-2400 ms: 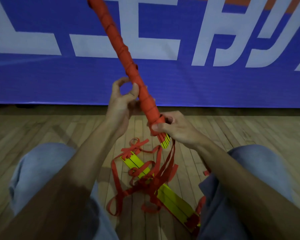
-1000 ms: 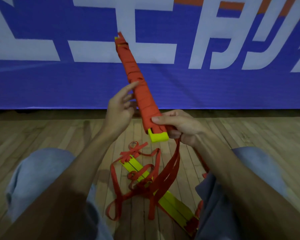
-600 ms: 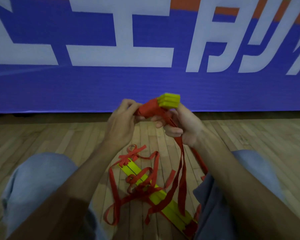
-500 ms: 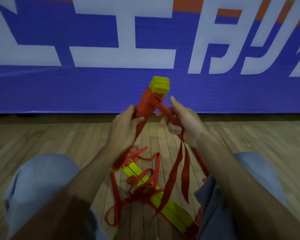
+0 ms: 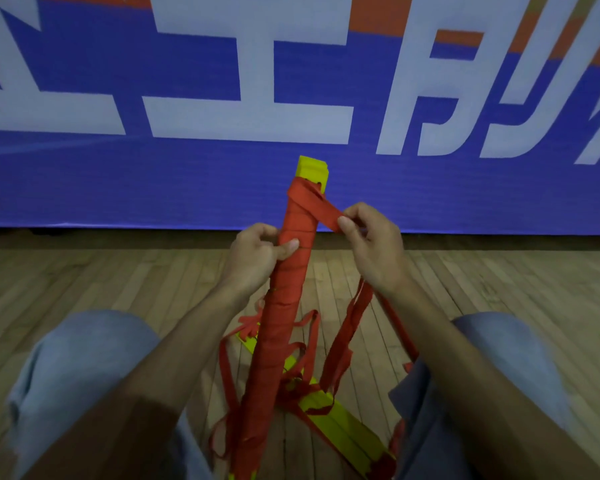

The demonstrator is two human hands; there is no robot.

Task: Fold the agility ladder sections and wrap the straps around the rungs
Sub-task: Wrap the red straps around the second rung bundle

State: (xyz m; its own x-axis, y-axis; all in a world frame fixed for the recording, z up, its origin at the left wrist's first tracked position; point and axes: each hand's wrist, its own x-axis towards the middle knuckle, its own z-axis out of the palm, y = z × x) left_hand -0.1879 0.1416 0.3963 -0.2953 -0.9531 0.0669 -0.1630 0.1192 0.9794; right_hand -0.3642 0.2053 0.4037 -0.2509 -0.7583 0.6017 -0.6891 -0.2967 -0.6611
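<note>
A stack of yellow rungs wound in red strap, the wrapped bundle (image 5: 284, 306), stands nearly upright in front of me, its bare yellow end (image 5: 311, 169) on top. My left hand (image 5: 257, 258) grips the bundle just below the top, thumb across the wraps. My right hand (image 5: 371, 244) pinches the red strap (image 5: 326, 216) that runs off the top wraps to the right. More strap hangs from that hand to the floor. A second group of yellow rungs (image 5: 347, 431) lies flat between my knees, tangled in loose red straps (image 5: 340, 348).
I am seated on a wooden floor (image 5: 84, 282), with my knees in light trousers (image 5: 80, 358) on both sides. A blue banner with white characters (image 5: 222, 109) closes off the space straight ahead.
The bundle has been flipped end over end: it pointed up and away to the left, and now stands upright with the yellow end on top. My right hand has pulled the strap out to the right.
</note>
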